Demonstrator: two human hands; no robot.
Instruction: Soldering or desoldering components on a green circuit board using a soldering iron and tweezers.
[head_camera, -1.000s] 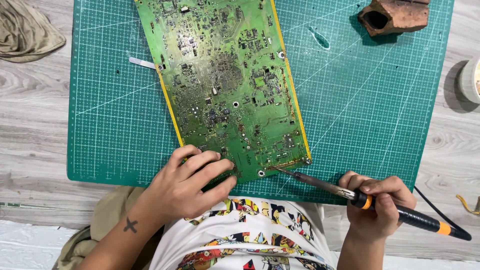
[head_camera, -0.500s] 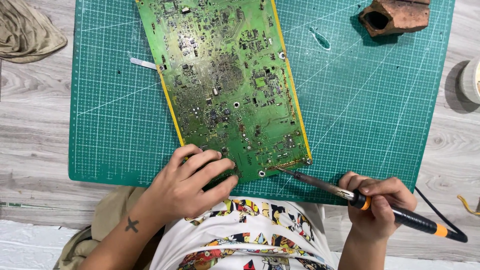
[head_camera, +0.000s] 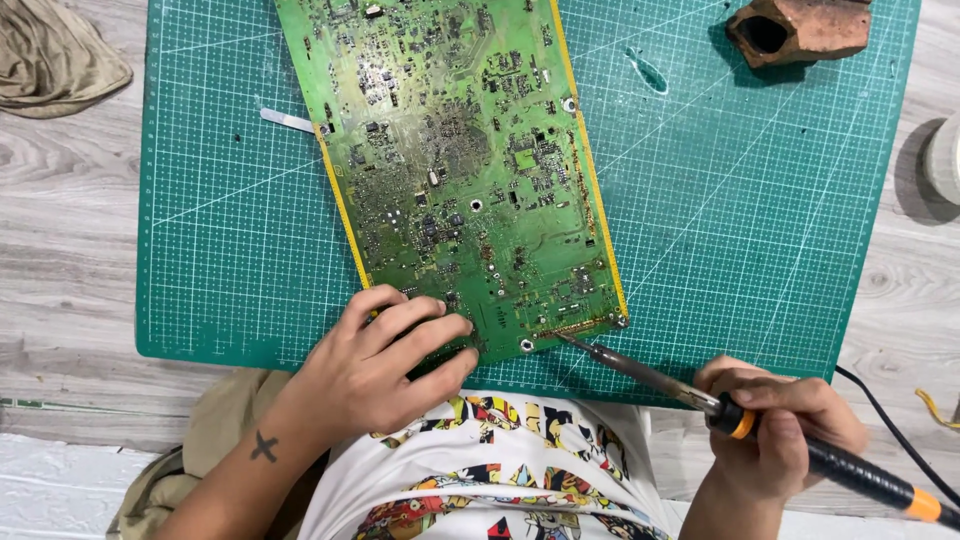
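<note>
Head view, left to right: crumpled beige cloth (head_camera: 55, 65) on grey wood-grain tabletop (head_camera: 70, 260); left hand (head_camera: 375, 365), fingers spread, pressing near corner of large green circuit board (head_camera: 460, 170) flat on green gridded cutting mat (head_camera: 740, 230); right hand (head_camera: 790, 425) wrapped around black-and-orange soldering iron (head_camera: 700, 395), tip touching board's near edge. Soldering step, apparently; next calls for steady tip placement.

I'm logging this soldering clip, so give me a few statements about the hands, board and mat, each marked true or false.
1. The right hand holds the soldering iron. True.
2. The left hand rests on the circuit board. True.
3. The board lies on a red mat. False: the cutting mat is green.
4. The iron's tip is at the board's far edge. False: it meets the near corner.
</note>
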